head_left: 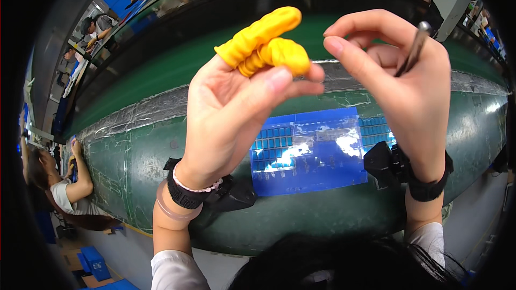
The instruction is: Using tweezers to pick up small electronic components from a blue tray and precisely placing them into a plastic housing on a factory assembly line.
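My left hand (231, 96) is raised over the bench, yellow finger cots (263, 29) covering two of its fingers. One covered finger points out; the other is bent close to the thumb. Whatever may be between them is hidden. Across from it, my right hand (398, 70) has thumb and index fingertip brought together, apart from the left hand. A thin dark metal tool (414, 51) with a rounded end is tucked in that right hand. Below both hands lies a blue sheet (322, 169) with rows of small teal rectangular pieces (274, 142) under shiny clear film.
The green bench top (150, 156) carries a worn grey strip (156, 102) along its far side, beyond which runs a green belt-like surface (177, 62). A person (70, 182) sits at the left end; others work farther back. Blue bins (95, 263) stand at lower left.
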Motion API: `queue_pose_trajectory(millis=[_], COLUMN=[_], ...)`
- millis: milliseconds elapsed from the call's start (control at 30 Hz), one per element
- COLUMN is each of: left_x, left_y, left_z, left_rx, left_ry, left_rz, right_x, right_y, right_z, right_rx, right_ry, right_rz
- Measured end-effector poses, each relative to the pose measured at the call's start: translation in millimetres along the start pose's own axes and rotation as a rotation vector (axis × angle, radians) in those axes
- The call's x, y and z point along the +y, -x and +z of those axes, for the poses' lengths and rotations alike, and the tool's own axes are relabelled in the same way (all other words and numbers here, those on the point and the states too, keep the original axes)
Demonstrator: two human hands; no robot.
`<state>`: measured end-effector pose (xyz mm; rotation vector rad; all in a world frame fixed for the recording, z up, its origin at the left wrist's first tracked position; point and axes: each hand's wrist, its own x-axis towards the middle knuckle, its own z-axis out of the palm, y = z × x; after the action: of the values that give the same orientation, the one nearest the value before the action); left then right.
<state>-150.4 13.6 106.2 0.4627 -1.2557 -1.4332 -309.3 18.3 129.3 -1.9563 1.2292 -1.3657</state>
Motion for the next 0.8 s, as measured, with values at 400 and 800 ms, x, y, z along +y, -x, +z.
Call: queue_pose_trajectory(millis=[400,800], left_x=[4.2,3.6], left_y=[23.0,20.0], left_z=[5.7,5.0], left_rx=[-0.26,-0.311], left_ry=[0.183,0.039], left_rz=[-0.129,-0.291], right_x=[9.7,15.4], right_y=[-1.4,-1.2], right_z=[10.2,15.2], right_rx=[-0.497,-0.533], right_ry=[-0.299,-0.211], right_rz=[-0.02,-0.068])
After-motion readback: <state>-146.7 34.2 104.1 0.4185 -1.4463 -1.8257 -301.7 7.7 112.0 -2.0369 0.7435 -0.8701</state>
